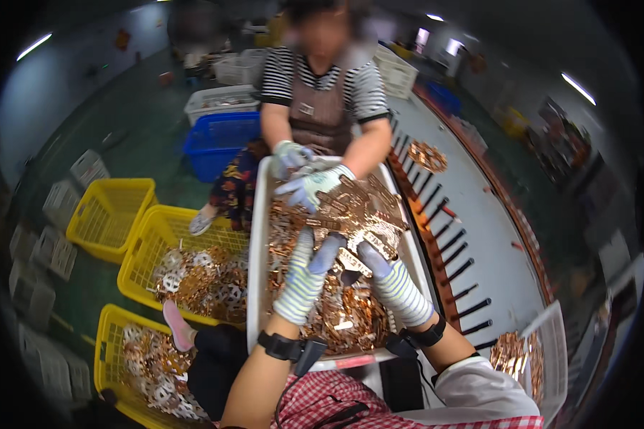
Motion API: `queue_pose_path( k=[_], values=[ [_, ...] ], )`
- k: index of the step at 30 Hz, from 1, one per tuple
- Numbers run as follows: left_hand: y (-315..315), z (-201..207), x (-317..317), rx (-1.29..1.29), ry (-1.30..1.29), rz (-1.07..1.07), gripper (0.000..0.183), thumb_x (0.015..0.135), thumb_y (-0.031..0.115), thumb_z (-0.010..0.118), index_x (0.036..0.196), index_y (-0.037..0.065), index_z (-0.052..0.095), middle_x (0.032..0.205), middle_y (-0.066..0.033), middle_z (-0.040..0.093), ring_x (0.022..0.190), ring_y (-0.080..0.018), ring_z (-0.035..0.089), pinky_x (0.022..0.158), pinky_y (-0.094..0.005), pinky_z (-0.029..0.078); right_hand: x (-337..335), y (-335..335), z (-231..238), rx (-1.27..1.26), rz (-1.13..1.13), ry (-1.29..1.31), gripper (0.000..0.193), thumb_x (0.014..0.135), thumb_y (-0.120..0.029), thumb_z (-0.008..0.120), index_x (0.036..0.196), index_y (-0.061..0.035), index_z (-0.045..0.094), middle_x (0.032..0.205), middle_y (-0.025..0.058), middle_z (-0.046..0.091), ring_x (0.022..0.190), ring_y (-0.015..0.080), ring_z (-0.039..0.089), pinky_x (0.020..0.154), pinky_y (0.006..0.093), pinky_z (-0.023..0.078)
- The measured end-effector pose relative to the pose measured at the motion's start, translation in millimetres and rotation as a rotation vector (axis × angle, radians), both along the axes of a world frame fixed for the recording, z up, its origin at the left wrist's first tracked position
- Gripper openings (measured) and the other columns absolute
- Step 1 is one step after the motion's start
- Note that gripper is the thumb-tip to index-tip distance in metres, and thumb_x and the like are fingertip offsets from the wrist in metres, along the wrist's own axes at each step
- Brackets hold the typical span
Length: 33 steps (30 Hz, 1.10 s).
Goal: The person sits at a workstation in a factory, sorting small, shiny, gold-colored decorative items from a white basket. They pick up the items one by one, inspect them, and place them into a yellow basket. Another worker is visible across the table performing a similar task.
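At the centre of the frame, a shiny copper-coloured plate [355, 262] lies between the person's 2 gloved hands, just right of the left hand's fingertips and beside the right hand's thumb and fingers. The left hand [300, 282] reaches up from the lower centre, its fingers bent over the metal; whether they are clamped on a piece cannot be told. The right hand [401, 286], right of centre, has its fingertips at the shiny pieces; its grip cannot be told either. Loose copper-coloured pieces [347, 322] fill the white tub [258, 250] beneath. At the upper centre, a co-worker's 2 gloved hands [318, 186] are over the same heap. 3 yellow baskets [106, 343] stand at the left and lower left; black pegs [474, 307] line a rack at the right.
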<state>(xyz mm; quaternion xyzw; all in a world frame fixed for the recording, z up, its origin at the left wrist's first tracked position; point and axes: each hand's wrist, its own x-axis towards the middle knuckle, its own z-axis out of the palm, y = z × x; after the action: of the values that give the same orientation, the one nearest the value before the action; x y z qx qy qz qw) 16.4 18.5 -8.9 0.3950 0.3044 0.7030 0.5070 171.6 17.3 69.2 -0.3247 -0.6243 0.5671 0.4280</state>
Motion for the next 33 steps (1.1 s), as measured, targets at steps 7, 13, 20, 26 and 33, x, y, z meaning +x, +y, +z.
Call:
queue_pose_path(
  k=[7,13,20,26,33],
  values=[
    [-3.1,6.6,-34.0,-0.091,0.329,0.437,0.026,0.095,0.026,0.054,0.102,0.0,0.055,0.087,-0.006,0.061,0.076,-0.0136,0.051,0.07,-0.0306,0.045,-7.9,19.9,-11.8,-0.172,0.283,0.268,0.073,0.082,-0.036,0.07,0.138,0.0001,0.039,0.13,0.0106,0.052,0.11,0.0186,0.055,0.094,0.0344,0.046],
    [-5.3,15.3,-34.0,-0.127,0.537,0.303,0.042,0.092,0.028,0.056,0.124,0.001,0.052,0.109,-0.0206,0.064,0.096,-0.0301,0.064,0.085,-0.0387,0.048,-7.9,33.5,-46.8,-0.309,0.068,0.272,0.051,0.09,-0.016,0.061,0.135,-0.0032,0.042,0.127,0.0077,0.052,0.114,0.0163,0.052,0.098,0.0322,0.043],
    [-0.1,8.6,-40.3,-0.123,0.473,0.658,0.027,0.095,0.028,0.056,0.1,0.002,0.061,0.088,-0.0102,0.065,0.08,-0.0205,0.059,0.076,-0.0338,0.047,-8.5,21.3,-40.9,0.206,-0.091,-0.154,0.044,0.093,-0.021,0.058,0.131,-0.002,0.048,0.118,0.0072,0.058,0.109,0.0153,0.053,0.093,0.0334,0.046],
    [-2.8,5.6,-37.5,-0.223,0.431,0.454,0.025,0.095,0.026,0.055,0.097,0.002,0.061,0.078,-0.0054,0.063,0.068,-0.0124,0.053,0.064,-0.0285,0.044,11.6,34.0,-74.2,0.289,-0.047,-0.055,0.033,0.079,-0.003,0.069,0.11,-0.0022,0.058,0.095,0.0068,0.065,0.088,0.0187,0.064,0.079,0.0317,0.051],
    [-7.9,16.4,-38.1,-0.151,-0.055,0.116,0.021,0.091,0.033,0.063,0.091,0.012,0.061,0.061,0.0062,0.052,0.046,-0.003,0.042,0.041,-0.0199,0.032,4.8,21.1,-53.1,0.836,-0.237,-0.303,0.023,0.079,-0.001,0.071,0.101,-0.0034,0.064,0.089,0.0041,0.067,0.077,0.0115,0.062,0.071,0.0263,0.051]
  ],
)
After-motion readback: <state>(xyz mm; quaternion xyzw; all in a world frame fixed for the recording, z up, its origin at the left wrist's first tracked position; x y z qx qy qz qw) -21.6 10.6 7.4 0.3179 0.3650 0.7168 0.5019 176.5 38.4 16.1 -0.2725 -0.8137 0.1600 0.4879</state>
